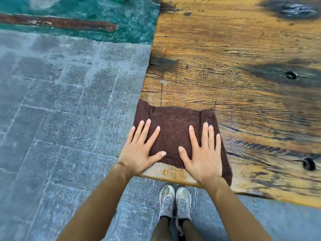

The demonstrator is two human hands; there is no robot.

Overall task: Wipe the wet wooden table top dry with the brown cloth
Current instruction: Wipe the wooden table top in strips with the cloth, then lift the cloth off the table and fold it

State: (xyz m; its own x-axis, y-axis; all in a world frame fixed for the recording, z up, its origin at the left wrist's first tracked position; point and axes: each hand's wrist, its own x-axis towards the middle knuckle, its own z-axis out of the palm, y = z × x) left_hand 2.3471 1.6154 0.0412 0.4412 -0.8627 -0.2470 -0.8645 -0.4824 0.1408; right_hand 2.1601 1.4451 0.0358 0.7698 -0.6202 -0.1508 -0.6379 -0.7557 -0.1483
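Head view: brown cloth (175, 129) lies flat on the near left corner of the wooden table top (234, 58). Its left edge reaches the table's left edge, and its near right corner droops over the near edge. Left hand (139, 153) is palm down on the cloth's left part, fingers straight and fanned apart, heel of palm at the table's near edge. Right hand (203, 157) is palm down on the cloth's right part, fingers straight, index set off from the other three, which are close together. Thumbs point toward each other and stay apart, with bare cloth between them. Neither hand pinches the fabric.

Wood has strong grain, dark patches and a small dark hole (291, 75) to the right. Long brown sleeves (97, 206) cover both forearms. Pale laced shoes (175, 200) stand side by side on grey paving (60, 110) just below the table edge; any marking on them is too blurred to read. Teal surface (104, 18) shows at top left.
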